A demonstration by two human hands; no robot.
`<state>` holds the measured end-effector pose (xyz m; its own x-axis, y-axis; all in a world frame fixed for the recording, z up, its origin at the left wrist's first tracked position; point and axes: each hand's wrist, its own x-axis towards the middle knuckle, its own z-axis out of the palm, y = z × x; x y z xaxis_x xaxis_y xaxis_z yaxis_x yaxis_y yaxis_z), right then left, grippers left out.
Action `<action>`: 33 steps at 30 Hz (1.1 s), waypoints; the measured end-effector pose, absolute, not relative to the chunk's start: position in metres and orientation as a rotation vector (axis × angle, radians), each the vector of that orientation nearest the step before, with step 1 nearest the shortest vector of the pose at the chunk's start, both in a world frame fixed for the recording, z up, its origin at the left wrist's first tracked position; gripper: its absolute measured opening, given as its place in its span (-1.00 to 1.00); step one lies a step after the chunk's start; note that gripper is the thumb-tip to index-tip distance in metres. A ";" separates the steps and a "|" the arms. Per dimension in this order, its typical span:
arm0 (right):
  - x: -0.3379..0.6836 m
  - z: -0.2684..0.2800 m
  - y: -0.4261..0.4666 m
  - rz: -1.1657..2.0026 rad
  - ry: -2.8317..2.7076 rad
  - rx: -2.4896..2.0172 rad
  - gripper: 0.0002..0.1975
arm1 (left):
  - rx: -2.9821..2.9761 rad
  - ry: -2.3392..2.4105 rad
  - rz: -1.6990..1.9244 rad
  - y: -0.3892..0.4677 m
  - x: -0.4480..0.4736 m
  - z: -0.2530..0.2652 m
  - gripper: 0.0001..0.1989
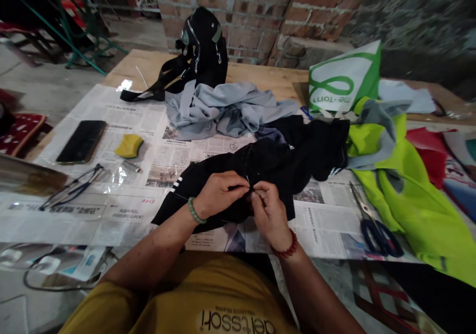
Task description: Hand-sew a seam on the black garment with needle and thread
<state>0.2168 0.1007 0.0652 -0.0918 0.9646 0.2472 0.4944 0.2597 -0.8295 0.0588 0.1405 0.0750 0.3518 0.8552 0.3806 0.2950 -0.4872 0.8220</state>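
Observation:
A black garment (219,165) with white stripes at its ends lies bunched on the newspaper-covered table in front of me. My left hand (223,192), a green bead bracelet at its wrist, hovers over the cloth with thumb and forefinger pinched. What those fingertips grip is too small to name; a thin pale line shows beside them. Almost touching them are the fingertips of my right hand (268,207), which wears a red bracelet. It is closed on a bit of the black garment, partly hidden by the fingers.
Scissors (372,225) and a neon yellow garment (390,150) lie to the right. On the left are a phone (82,141), a yellow sponge (129,145) and glasses (76,185). Grey cloth (226,108), a black bag (206,46) and a green-white bag (344,78) sit behind.

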 end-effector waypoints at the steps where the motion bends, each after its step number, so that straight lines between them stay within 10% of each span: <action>1: 0.216 0.066 0.101 0.718 -1.716 -1.349 -0.88 | 1.959 0.983 1.098 0.141 0.058 0.076 -0.88; 16: 0.244 0.092 0.126 0.205 -1.608 -1.200 -0.86 | 2.081 1.139 1.355 0.118 0.048 0.047 -0.86; 33: 0.223 0.099 0.146 0.648 -2.055 -1.290 -0.92 | 2.740 1.230 1.620 0.116 0.053 0.042 -0.86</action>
